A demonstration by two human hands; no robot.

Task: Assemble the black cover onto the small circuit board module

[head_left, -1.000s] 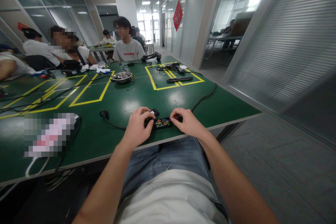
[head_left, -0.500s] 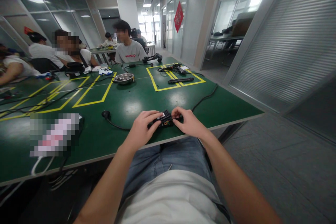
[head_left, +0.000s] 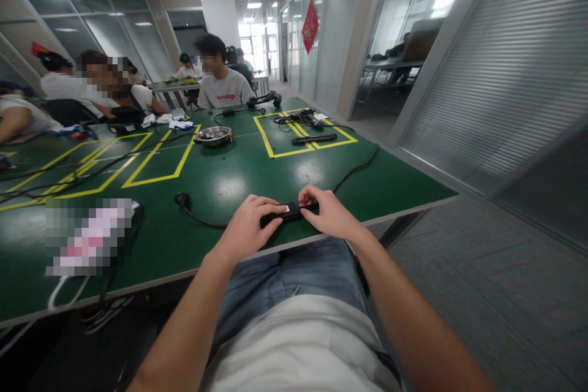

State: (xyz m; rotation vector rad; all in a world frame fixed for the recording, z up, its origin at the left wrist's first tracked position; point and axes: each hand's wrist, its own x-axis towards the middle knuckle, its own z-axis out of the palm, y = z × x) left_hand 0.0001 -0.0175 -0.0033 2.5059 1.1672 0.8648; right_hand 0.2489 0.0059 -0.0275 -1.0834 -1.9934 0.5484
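Observation:
A small black ribbed case (head_left: 290,211) with a white label lies flat near the table's front edge, a cord coming from each end. My left hand (head_left: 253,219) is closed on the case's left part, fingers over the top and thumb at the near side. At the right end, my right hand (head_left: 325,211) pinches the black cord (head_left: 307,204) where it meets the case. One cord ends in a black plug (head_left: 182,199) to the left; the other cord (head_left: 353,170) trails off to the back right. The case's underside and left end are hidden.
Beyond my hands are a metal bowl (head_left: 214,136), a black bar-shaped part (head_left: 314,139) and tangled cables (head_left: 298,116) within yellow tape. A blurred-out pink item (head_left: 92,239) lies at left. A person (head_left: 224,89) sits across the green table (head_left: 395,187), others farther left.
The case's ribbed top was tilted, with an orange round part showing beneath; now it lies level and that part is hidden. Both hands keep nearly the same places. The view has shifted slightly.

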